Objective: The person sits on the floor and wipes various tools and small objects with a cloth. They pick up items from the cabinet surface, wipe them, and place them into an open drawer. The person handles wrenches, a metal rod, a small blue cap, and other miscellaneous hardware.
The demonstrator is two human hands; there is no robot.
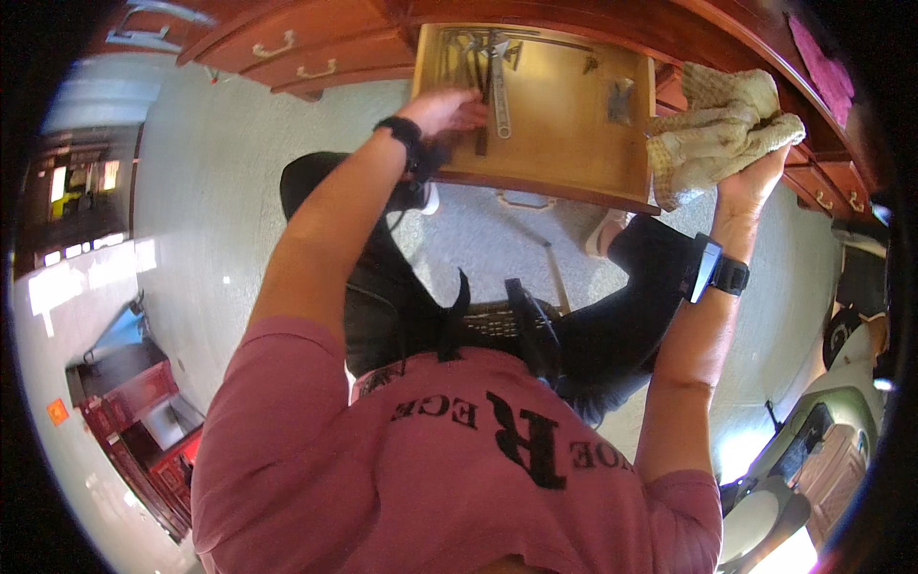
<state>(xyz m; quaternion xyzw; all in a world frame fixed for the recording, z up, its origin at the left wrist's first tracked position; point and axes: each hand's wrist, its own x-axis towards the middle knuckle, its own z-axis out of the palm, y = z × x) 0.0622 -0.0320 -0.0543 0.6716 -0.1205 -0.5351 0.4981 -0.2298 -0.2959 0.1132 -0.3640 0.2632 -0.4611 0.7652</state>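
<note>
A pulled-out wooden drawer lies before me. My left hand, somewhat blurred, is over its left side, fingers toward a dark flat bar; whether it touches or holds anything I cannot tell. Just right of the bar lies an adjustable wrench. Several dark metal tools, some perhaps hex keys, are bunched in the drawer's far left part. A small clear packet is near its right wall. My right hand grips a yellowish checked cloth beside the drawer's right edge, partly hidden by the cloth.
Red-brown wooden cabinetry with closed drawers extends along the top. A pink cloth lies on it at the upper right. My legs are spread below the open drawer, above a pale floor. A motor scooter stands at the lower right.
</note>
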